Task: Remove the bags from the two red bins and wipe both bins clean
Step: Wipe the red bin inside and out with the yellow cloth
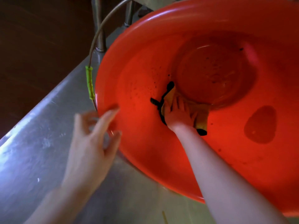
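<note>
The red bin [142, 143] lay tipped on its side on the steel surface [40, 135], its mouth turned towards the person, most likely so that an arm could reach the bottom without stooping into it. No bag was in it. Only this one bin was in view.

The right hand [178, 113] was deep inside, its fingers [181, 102] stretched out fairly flat and pressing a yellow cloth [202, 117] with a dark edging against the inner wall, gripping nothing. Just beyond those fingertips lay the round bin bottom [213, 73], so the wiping seemed to be working along the seam where wall meets base. To the right of that hand a small puddle [260, 125] sat on the low wall, where tilting would let water gather, and dark specks [145, 81] dotted the wall on the other side of the fingers, still to be wiped.

The left hand [90, 143] was blurred, its fingers spread and loosely bent at the near rim of the bin, holding nothing. Whether the fingertips touched the rim could not be told for sure. It was probably there to steady the bin against rolling. Just beyond those fingers a wire handle [91, 52] with a green grip [90, 82] hung beside the rim.

No brand, label or writing could be read anywhere.
</note>
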`<control>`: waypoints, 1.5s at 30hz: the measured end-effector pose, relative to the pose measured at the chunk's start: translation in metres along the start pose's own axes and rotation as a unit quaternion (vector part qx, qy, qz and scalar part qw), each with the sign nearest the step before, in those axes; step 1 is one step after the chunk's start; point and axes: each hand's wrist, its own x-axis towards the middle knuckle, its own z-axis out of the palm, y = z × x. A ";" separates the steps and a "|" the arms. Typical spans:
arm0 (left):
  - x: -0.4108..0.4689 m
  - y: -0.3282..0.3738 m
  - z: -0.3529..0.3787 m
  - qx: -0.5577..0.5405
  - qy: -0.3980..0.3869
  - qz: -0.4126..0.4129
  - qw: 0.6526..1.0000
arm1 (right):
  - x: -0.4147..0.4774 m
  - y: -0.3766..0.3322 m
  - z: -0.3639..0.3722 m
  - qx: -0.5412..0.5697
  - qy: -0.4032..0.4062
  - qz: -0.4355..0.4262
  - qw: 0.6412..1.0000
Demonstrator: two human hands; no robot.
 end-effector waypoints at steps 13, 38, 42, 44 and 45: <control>-0.016 -0.002 0.022 -0.088 -0.079 -0.010 0.993 | -0.006 0.056 -0.027 -0.207 -0.017 0.011 0.978; -0.053 0.009 0.052 -0.200 -0.124 -0.171 0.957 | -0.008 -0.017 -0.004 -0.008 -0.052 0.039 0.998; -0.055 0.018 0.059 -0.211 -0.127 -0.226 0.943 | -0.076 -0.011 0.013 -0.045 -0.030 -0.079 0.995; -0.054 0.018 0.060 -0.197 -0.127 -0.225 0.946 | -0.118 -0.012 0.020 -0.042 -0.016 -0.123 0.991; -0.053 0.017 0.060 -0.188 -0.130 -0.222 0.948 | -0.132 -0.011 0.022 -0.044 -0.015 -0.132 0.990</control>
